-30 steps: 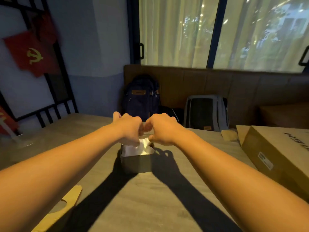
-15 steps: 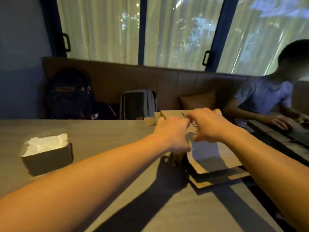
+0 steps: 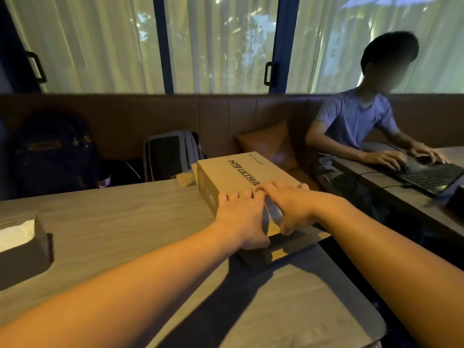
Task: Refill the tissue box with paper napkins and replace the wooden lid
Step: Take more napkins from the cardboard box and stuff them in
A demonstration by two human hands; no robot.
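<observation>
**Both hands on the cardboard box, tissue box far to the left**

The left hand (image 3: 242, 217) and the right hand (image 3: 291, 207) lie side by side on the near end of a brown cardboard box (image 3: 233, 177) that sits on the right part of the wooden bench (image 3: 125, 212). The box carries the print "N9 ULTRA" on its top and runs away from the camera toward the far edge of the bench. The left hand's fingers (image 3: 237, 195) are spread and lie flat on the top face, with the thumb down along the near left side. The right hand's fingers (image 3: 270, 188) are stretched out over the top, slightly apart, and its thumb curls down over the near edge; neither hand pinches anything that can be seen.

The tissue box (image 3: 23, 249), dark and open, stands at the far left edge of the view, well apart from both hands, with white paper napkins (image 3: 15, 233) showing at its top. No lid sits on it.

Beyond the bench, a dark backpack (image 3: 52, 151) and a grey backpack (image 3: 172, 153) rest on a brown seat. At the right, another person (image 3: 356, 121) in a blue shirt types on a keyboard (image 3: 426, 175) at a separate table.
</observation>
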